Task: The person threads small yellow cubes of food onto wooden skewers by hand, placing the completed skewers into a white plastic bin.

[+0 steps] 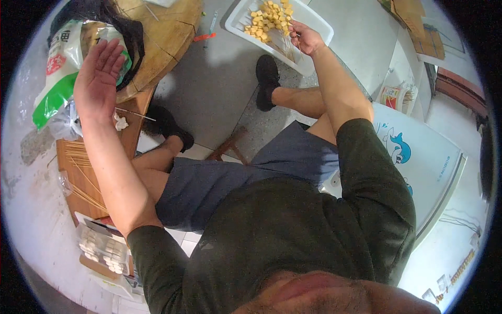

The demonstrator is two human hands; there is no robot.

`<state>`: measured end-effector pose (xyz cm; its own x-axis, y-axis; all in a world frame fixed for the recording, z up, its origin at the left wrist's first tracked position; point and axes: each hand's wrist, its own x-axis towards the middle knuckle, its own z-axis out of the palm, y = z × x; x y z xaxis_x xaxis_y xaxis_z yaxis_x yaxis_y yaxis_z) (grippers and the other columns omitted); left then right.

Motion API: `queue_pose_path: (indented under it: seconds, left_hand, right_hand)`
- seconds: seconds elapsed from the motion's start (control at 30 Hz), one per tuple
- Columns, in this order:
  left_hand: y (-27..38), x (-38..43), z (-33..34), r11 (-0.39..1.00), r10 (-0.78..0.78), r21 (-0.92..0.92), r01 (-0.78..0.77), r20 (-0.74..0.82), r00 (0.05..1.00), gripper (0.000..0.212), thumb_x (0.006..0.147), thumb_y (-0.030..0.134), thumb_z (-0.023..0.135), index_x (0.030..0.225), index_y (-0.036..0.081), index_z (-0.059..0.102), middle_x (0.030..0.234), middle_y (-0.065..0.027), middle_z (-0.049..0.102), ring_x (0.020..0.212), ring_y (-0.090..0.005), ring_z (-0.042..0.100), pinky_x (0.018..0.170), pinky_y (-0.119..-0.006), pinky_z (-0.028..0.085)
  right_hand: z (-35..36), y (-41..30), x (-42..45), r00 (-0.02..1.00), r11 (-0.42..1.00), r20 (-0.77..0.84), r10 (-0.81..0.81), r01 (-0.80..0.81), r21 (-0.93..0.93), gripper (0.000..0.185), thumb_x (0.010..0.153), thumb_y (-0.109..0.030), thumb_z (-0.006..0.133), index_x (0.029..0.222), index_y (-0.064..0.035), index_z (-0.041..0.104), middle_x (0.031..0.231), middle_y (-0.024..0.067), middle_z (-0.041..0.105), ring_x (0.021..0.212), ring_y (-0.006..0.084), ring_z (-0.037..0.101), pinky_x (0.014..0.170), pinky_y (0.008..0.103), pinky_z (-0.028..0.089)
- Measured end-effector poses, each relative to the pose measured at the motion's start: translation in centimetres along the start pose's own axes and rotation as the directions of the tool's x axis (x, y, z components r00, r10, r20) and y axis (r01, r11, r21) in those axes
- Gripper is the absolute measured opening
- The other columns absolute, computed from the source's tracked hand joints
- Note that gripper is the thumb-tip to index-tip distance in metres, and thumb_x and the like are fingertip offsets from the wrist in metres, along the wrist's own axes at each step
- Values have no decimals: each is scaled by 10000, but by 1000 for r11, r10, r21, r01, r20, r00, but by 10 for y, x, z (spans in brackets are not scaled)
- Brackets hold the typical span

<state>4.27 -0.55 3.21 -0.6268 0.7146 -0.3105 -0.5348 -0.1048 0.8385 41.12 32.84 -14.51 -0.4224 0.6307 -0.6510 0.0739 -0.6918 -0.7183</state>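
My left hand (100, 74) is held palm up with its fingers stretched out and nothing in it. It is over a plastic bag (64, 59) with green and white print, which sits in a black bag (135, 47). My right hand (308, 38) pinches a thin bamboo skewer (300, 51) at the edge of a white plastic tray (313, 19). Yellow cubes (259, 23) on skewers lie in that tray, their bare stick ends towards me. Whether the pinched skewer carries cubes is hard to tell.
A round wooden board (172, 35) lies at the upper left. Loose bamboo skewers (78, 153) rest on the brown wooden table (127, 135), beside a crumpled white tissue (120, 122). A clear box of white pieces (104, 251) stands lower left. A white appliance (427, 168) is at my right.
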Motion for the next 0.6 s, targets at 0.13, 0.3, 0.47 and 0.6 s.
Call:
queue_pose_path:
  seconds: [0.13, 0.3, 0.47, 0.6]
  left_hand:
    - [4, -5, 6, 999, 5, 47, -1, -78, 997, 371, 920, 214, 447, 1168, -60, 462, 1177, -204, 520, 1081, -280, 513, 925, -365, 406]
    - [2, -6, 8, 995, 10, 95, -2, -88, 996, 383, 926, 221, 436, 1181, -63, 453, 1182, -204, 518, 1092, -279, 509, 944, -364, 399]
    - [-6, 0, 11, 999, 18, 50, -17, -3, 1000, 336, 907, 210, 492, 1110, -58, 487, 1096, -196, 567, 978, -258, 565, 829, -325, 455]
    - [-11, 0, 5, 999, -13, 33, 14, -19, 1000, 355, 908, 220, 476, 1141, -48, 478, 1127, -190, 553, 1014, -263, 548, 878, -339, 431]
  right_hand:
    - [-15, 14, 32, 993, 976, -106, 42, -63, -207, 220, 865, -79, 479, 1070, -67, 559, 900, 90, 593, 647, 132, 525, 518, 246, 430]
    - [-47, 41, 65, 969, 245, 17, -245, 79, -966, 243, 774, -127, 531, 979, -118, 661, 991, 97, 634, 863, 220, 604, 724, 291, 475]
    - [-32, 21, 47, 915, 215, -205, -347, -136, -967, 277, 729, -180, 521, 950, -130, 681, 1026, 118, 628, 978, 283, 579, 859, 326, 450]
    - [-29, 12, 60, 893, 86, -65, -446, -30, -996, 342, 750, -177, 489, 1053, -103, 630, 1068, 180, 593, 1018, 319, 554, 886, 346, 436]
